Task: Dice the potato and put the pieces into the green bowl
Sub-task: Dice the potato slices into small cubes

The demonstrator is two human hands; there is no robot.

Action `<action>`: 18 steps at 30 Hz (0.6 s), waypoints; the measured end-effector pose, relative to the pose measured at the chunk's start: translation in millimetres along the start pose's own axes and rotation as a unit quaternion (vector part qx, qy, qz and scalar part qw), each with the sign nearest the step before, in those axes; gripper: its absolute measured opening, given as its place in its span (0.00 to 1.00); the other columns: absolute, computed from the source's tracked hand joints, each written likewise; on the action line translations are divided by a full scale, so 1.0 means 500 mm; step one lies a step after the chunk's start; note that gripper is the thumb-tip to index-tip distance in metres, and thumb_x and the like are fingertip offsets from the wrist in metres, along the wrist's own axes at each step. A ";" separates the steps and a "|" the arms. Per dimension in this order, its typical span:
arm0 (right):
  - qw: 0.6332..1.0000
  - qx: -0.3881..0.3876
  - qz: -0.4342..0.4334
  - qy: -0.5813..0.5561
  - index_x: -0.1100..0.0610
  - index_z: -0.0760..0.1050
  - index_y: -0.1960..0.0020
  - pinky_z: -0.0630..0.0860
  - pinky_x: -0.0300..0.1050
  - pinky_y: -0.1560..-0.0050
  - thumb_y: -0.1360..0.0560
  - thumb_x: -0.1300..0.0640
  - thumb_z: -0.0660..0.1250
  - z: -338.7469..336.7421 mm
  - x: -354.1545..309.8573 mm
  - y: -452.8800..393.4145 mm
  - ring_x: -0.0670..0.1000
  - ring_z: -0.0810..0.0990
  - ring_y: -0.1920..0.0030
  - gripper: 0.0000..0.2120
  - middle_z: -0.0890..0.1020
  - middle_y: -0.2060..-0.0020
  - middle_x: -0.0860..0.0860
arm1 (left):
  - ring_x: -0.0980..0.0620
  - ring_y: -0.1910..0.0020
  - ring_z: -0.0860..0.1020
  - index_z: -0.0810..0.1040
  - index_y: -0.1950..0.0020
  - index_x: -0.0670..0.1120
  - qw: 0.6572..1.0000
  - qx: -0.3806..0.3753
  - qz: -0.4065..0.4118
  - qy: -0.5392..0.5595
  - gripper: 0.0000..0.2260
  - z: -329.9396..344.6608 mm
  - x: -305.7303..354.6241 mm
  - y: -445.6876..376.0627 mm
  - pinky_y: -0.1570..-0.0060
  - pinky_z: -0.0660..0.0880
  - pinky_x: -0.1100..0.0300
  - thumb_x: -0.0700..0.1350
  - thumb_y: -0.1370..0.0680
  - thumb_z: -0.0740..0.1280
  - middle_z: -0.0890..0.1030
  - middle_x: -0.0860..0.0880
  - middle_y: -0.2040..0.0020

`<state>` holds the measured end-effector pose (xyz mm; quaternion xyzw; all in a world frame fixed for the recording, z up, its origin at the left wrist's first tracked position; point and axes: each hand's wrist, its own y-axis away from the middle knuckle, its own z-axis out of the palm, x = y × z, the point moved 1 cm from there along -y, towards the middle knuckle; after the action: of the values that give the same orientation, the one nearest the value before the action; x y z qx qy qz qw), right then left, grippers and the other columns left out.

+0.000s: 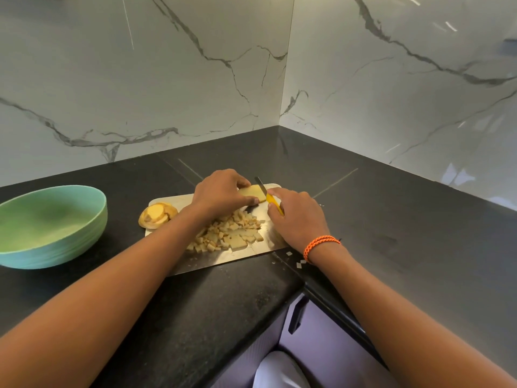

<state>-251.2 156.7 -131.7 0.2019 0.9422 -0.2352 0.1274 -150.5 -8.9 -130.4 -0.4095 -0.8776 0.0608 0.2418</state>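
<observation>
Left hand (pixel 221 191) pins potato slice (pixel 253 193) flat; right hand (pixel 296 217) grips knife (pixel 265 193) crosswise.

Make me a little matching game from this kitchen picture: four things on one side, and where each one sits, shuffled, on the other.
Things:
1. green bowl
2. potato slab
3. diced pieces
4. knife

Places:
A. heaped on the near part of the metal cutting board
B. gripped by the right hand, blade on the slab
C. on the black counter, left of the board, with no potato in it
D. held down at the far end of the board by the left hand

Pairs: 1-C, 2-D, 3-A, 4-B
</observation>
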 end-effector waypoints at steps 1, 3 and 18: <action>1.000 0.002 -0.003 0.002 0.48 0.73 0.26 0.82 0.53 0.51 0.17 0.47 0.58 0.003 0.000 -0.002 0.54 0.80 0.54 0.20 0.84 0.51 0.53 | 0.57 0.46 0.78 0.84 0.34 0.54 1.000 0.001 0.001 0.000 0.24 0.001 -0.001 -0.002 0.56 0.72 0.59 0.65 0.25 0.75 0.84 0.56 0.38; 1.000 -0.002 -0.005 0.007 0.48 0.73 0.27 0.82 0.53 0.52 0.17 0.47 0.58 0.006 0.001 -0.003 0.54 0.81 0.56 0.20 0.84 0.51 0.53 | 0.56 0.46 0.78 0.84 0.34 0.54 1.000 0.000 -0.001 0.001 0.24 0.004 -0.002 -0.004 0.56 0.72 0.59 0.65 0.25 0.75 0.83 0.56 0.38; 0.999 -0.048 0.003 0.009 0.49 0.75 0.30 0.80 0.53 0.50 0.19 0.50 0.61 -0.021 -0.011 0.046 0.55 0.81 0.52 0.18 0.83 0.48 0.53 | 0.57 0.45 0.77 0.85 0.34 0.55 1.000 -0.002 -0.001 -0.007 0.21 0.001 0.005 0.003 0.55 0.70 0.58 0.63 0.24 0.74 0.84 0.58 0.38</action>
<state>-237.8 178.7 -130.2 0.2001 0.9529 -0.1877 0.1290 -151.1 -6.1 -130.4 -0.4087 -0.8797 0.0617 0.2349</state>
